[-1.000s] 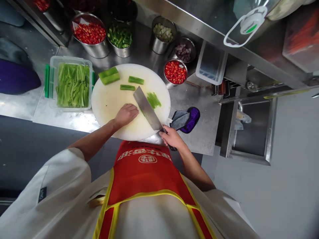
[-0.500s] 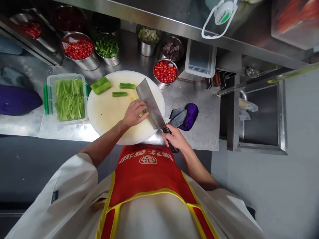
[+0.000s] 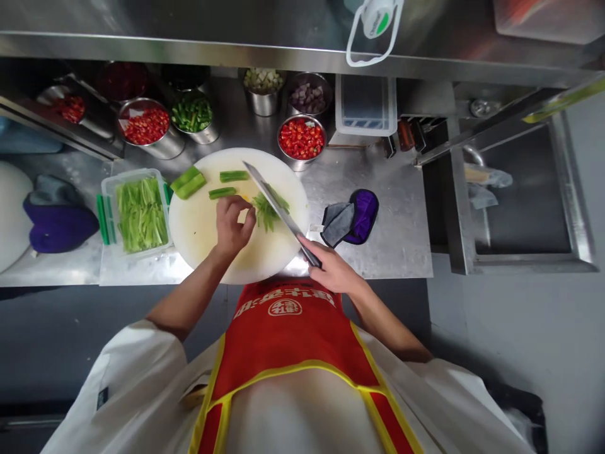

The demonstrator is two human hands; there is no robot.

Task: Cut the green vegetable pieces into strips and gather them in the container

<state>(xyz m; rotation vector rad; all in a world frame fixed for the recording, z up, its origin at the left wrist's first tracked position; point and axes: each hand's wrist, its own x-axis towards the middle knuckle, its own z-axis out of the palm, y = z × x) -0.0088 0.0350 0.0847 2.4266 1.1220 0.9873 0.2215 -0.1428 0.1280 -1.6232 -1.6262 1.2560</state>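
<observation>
My right hand (image 3: pixel 333 270) is wrapped round the dark handle of a cleaver (image 3: pixel 274 200). The blade stands nearly edge-on over a loose heap of thin green pepper strips (image 3: pixel 265 211) on the round white cutting board (image 3: pixel 208 243). To the left of the heap hovers my left hand (image 3: pixel 235 226), fingers bent, thumb apart from them, with nothing visible held. Its fingertips are close to a narrow green pepper piece (image 3: pixel 222 193). Another narrow pepper piece (image 3: pixel 234 176) lies just beyond, and wider pepper slabs (image 3: pixel 188 183) rest at the board's upper left.
Left of the board stands a clear tub (image 3: pixel 167 234) of cut green strips. Behind are metal pots of chopped red chillies (image 3: pixel 301 139), green chillies (image 3: pixel 191 113) and pale cubes (image 3: pixel 263 81). Purple-grey cloths (image 3: pixel 352 217) lie right. A steel shelf (image 3: pixel 189 50) overhangs the back.
My left hand has moved left, away from the blade, and its fingers have curled. The cleaver has turned from showing its broad face to nearly edge-on, and the strips show beside it.
</observation>
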